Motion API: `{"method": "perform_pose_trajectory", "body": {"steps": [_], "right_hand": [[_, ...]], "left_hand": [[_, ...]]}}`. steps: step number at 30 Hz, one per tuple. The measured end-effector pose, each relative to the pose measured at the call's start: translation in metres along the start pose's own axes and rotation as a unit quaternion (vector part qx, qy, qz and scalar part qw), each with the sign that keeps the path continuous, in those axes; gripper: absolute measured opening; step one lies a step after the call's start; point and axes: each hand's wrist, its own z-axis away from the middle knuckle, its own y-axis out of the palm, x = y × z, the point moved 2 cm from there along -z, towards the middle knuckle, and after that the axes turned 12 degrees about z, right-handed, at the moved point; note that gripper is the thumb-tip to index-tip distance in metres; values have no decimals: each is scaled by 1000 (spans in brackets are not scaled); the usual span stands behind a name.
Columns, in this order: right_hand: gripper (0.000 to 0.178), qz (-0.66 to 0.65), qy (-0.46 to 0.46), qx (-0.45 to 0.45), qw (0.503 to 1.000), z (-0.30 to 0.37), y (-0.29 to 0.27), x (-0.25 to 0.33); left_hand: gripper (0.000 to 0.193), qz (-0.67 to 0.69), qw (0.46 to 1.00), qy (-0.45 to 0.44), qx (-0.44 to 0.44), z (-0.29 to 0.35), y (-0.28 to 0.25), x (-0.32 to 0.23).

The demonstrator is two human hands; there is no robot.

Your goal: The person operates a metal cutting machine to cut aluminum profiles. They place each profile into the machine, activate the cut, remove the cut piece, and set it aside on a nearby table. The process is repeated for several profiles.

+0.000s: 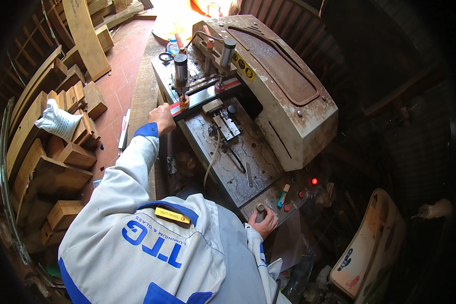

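My left hand [162,120] is closed on the near-left end of a long metal profile [203,97] with red-and-white film on it. Two upright cylinder clamps, the nearer one [181,71] and the farther one [228,53], press down on the profile. It lies across the bed [238,177] of a cutting machine and runs toward the dark opening under its hood [309,124]. On the front control panel, my right hand [264,223] has its thumb and fingers around a round knob [260,207].
Near the knob are several buttons, one lit red [314,181], and a green-and-white marker-like item [283,195]. A metal stop block [226,126] and a hose [211,164] sit on the bed. Stacked timber [76,154] and a white sack [58,120] are left; a chair back [362,245] stands right.
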Motion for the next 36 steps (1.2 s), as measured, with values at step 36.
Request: {"method": "perform_pose_trajectory", "body": {"steps": [36], "right_hand": [[25,8,-41,-15,999,-3,-1,0]], "left_hand": [[37,1,1000,-7,4,2,-2,-3]]}}
